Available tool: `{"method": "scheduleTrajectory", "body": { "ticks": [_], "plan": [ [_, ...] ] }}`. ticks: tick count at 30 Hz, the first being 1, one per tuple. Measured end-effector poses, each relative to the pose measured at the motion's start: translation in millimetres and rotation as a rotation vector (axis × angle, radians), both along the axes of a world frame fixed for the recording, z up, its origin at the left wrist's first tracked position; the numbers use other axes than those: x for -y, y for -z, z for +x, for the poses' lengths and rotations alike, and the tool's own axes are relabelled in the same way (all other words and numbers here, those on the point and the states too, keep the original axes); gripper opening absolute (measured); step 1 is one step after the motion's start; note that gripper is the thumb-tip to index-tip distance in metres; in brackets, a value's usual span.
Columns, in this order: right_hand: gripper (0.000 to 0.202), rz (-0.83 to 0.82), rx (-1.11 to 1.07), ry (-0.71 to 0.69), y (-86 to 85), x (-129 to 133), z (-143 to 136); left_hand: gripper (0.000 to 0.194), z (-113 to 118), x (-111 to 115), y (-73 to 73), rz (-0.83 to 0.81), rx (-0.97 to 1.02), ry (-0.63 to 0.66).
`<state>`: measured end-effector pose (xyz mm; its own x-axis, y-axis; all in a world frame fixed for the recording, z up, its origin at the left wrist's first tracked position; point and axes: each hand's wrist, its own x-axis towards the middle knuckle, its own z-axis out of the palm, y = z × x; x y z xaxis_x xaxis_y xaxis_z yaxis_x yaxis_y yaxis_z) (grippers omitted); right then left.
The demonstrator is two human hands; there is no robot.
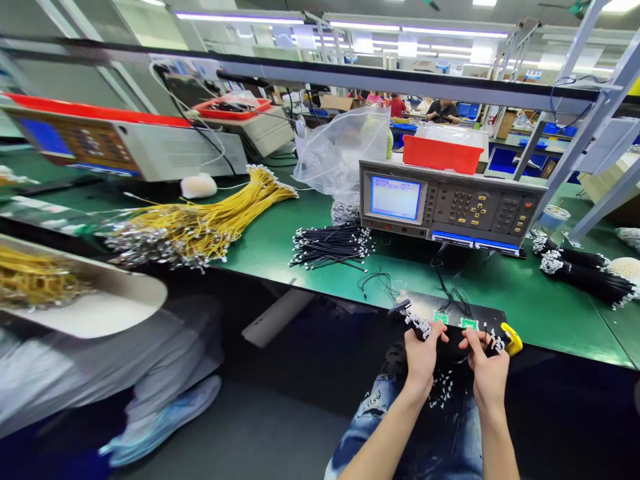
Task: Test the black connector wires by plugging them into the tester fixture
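Note:
My left hand [421,353] is closed in a pinch at the green circuit board [441,317] on the table's front edge. My right hand [487,370] pinches in the same way just below a second green board [469,324]. Black cable sags between the two hands, its ends mostly hidden by my fingers. White connector ends [417,323] of black cables cluster beside my left hand, and more white connectors [497,341] show by my right. Black leads run from both boards to the grey test instrument [453,207], whose screen is lit.
Black cables [330,245] lie on the green table [265,277], with yellow cables [200,223] farther left. Another black bundle [590,273] is at right. A yellow-handled object [513,339] sits beside my right hand. A seated person's leg [165,373] is at left, near a white tray [125,303].

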<state>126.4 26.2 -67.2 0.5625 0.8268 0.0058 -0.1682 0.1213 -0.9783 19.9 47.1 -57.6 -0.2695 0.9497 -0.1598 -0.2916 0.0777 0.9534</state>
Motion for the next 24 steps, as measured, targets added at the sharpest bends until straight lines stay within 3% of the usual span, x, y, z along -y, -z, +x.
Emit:
{"method": "scheduleTrajectory", "body": {
  "ticks": [7,11,14,19,24],
  "plan": [
    [0.058,-0.038,-0.132,-0.085,-5.9,-2.4,-2.1,0.037,-12.2,-3.3,-1.7,0.089,-0.028,0.113],
    [0.061,-0.082,-0.218,-0.290,-17.7,7.3,5.5,0.039,-24.8,6.5,-7.7,0.142,-0.077,0.311],
    [0.056,-0.031,-0.334,-0.437,-27.5,28.4,21.4,0.035,-45.0,21.5,-9.7,0.165,-0.122,0.455],
    [0.044,0.012,-0.425,-0.421,-34.5,74.2,52.9,0.037,-83.6,47.2,-12.1,0.115,-0.176,0.466],
    [0.046,-0.099,-0.628,-0.584,-22.0,110.9,53.2,0.033,-85.1,67.6,-22.0,0.144,-0.233,0.549]
  ]
}}
